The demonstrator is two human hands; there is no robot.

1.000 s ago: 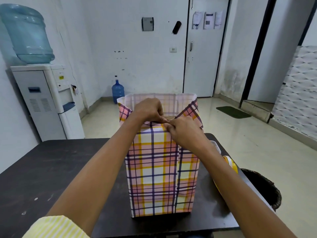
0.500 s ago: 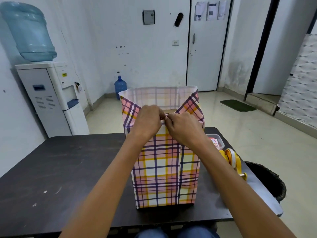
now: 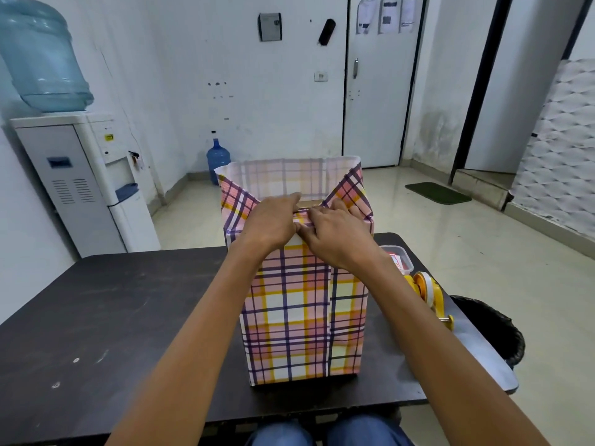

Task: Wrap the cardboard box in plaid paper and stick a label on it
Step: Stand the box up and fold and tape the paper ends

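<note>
A tall box wrapped in pink, yellow and purple plaid paper [image 3: 302, 317] stands upright on the dark table [image 3: 128, 317]. Its top is open, with the far paper flap [image 3: 289, 177] standing up and side flaps folded inward as triangles. A sliver of brown cardboard [image 3: 310, 202] shows at the top. My left hand [image 3: 272, 220] and my right hand [image 3: 338, 233] meet on the near top edge, fingers pressing the near flap down over the box. Whether the fingertips pinch the paper is hidden.
To the right of the box lie a clear plastic tub [image 3: 399, 259] with red and white slips and a yellow tape dispenser [image 3: 429, 292]. A black waste bin [image 3: 492, 329] stands off the table's right edge. A water dispenser [image 3: 80, 175] stands at left.
Both hands stayed at the near top edge and pushed the flap further down and forward; fingers have flattened out. The camera view shifted slightly.
</note>
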